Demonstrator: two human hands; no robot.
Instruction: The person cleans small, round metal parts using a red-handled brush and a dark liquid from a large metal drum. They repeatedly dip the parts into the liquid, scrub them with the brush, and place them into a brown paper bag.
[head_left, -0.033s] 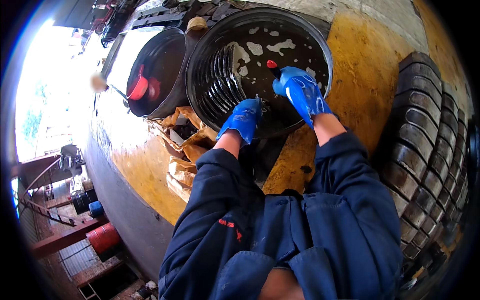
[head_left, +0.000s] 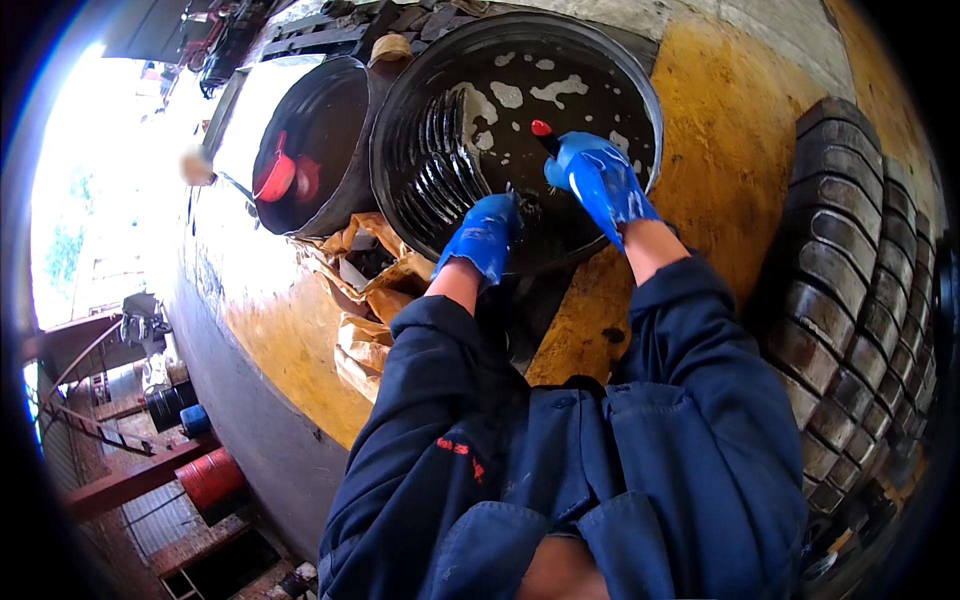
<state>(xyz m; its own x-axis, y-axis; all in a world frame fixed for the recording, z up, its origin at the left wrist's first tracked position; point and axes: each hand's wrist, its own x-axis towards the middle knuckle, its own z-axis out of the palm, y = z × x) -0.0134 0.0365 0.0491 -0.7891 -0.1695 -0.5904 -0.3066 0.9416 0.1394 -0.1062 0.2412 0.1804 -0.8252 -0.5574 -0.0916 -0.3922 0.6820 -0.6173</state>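
Note:
Both my hands wear blue rubber gloves and are over a wide black tub [head_left: 655,120] of dark liquid with pale foam patches. My right hand [head_left: 590,172] is closed around a black-handled tool with a red end [head_left: 543,131]; its other end is hidden. My left hand [head_left: 484,236] is closed at the tub's near side, its fingers curled toward a dark, wet shape I cannot make out. Along the tub's left inside, a row of ribbed, curved dark metal pieces [head_left: 440,150] stands wet and shiny, partly in the liquid.
Left of the tub, a smaller drum [head_left: 352,180] of brownish liquid holds a red scoop [head_left: 272,178]. Crumpled brown paper [head_left: 362,345] lies in front. Stacked curved metal blocks [head_left: 830,250] stand at right on yellow-stained flooring [head_left: 720,130]. A red drum [head_left: 212,485] is lower left.

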